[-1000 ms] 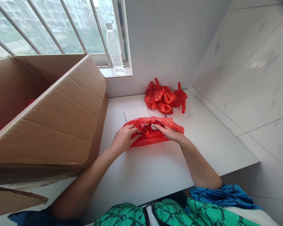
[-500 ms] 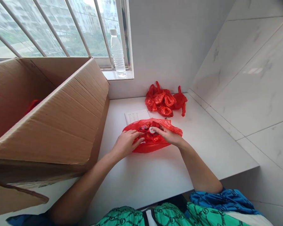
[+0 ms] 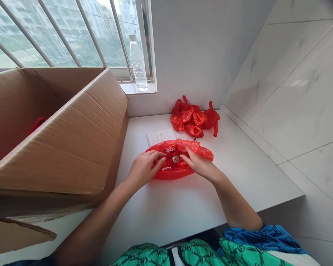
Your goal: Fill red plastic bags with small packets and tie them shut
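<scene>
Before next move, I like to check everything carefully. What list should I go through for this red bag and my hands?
Left hand on red plastic bag: ok, fingers lie on it.
Right hand on the same bag: ok.
Number of small wrapped items inside: cannot tell, folds hide some.
Printed paper sheet free of the bag: not ok, bag overlaps its lower edge.
Cardboard box top open: ok.

Left hand (image 3: 143, 170) and right hand (image 3: 199, 164) in mouth of red plastic bag (image 3: 172, 171), small packets (image 3: 170, 149) inside, on white counter (image 3: 166, 218); cardboard box (image 3: 58, 147) left, bunched red bags (image 3: 190, 118) far.
</scene>
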Motion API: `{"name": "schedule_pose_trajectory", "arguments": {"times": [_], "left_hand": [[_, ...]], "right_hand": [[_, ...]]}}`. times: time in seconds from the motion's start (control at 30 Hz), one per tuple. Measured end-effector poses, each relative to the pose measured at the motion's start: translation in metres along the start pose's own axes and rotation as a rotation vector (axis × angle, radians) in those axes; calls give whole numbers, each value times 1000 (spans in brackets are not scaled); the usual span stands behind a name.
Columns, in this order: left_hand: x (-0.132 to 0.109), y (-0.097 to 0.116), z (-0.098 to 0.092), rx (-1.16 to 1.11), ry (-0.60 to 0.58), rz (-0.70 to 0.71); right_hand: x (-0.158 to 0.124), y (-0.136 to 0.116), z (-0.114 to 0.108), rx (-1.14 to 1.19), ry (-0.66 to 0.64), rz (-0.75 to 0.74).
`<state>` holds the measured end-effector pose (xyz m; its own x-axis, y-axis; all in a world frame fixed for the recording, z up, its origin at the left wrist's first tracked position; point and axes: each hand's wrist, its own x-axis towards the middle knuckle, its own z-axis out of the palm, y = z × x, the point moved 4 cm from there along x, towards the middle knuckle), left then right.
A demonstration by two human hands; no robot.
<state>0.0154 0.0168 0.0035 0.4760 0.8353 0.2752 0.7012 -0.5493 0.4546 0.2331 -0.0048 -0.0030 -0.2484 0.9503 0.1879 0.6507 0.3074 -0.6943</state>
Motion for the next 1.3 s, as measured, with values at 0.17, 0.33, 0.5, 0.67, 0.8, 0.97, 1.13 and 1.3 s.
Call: {"name": "schedule_pose_trajectory", "arguments": {"times": [0.17,0.33,0.5,0.67,0.8,0.97,1.13,1.3], "left_hand": [[-24,-19,-34,204,172,-120],[-38,-7,-32,267,168,-65],[-29,7,-19,414,-76,56],[-23,4,-47,282,0,-64],[-9,16,-79,-118,380,-137],[25,20,-89,-836,657,-101],[49,19,-97,-1174,716,35],[41,32,-118,-746,891,154]], "right_hand": [[-37,-25,-31,143,-52,-130],[-51,-26,-62,-122,487,-288],[-33,-27,-52,-357,338,-317],[-17,-21,-73,-112,330,-228],[9,-22,-96,438,398,-159],[56,-31,-96,1005,500,-136],[80,-40,-81,1304,538,-191],[74,-59,-74,1170,404,-309]]}}
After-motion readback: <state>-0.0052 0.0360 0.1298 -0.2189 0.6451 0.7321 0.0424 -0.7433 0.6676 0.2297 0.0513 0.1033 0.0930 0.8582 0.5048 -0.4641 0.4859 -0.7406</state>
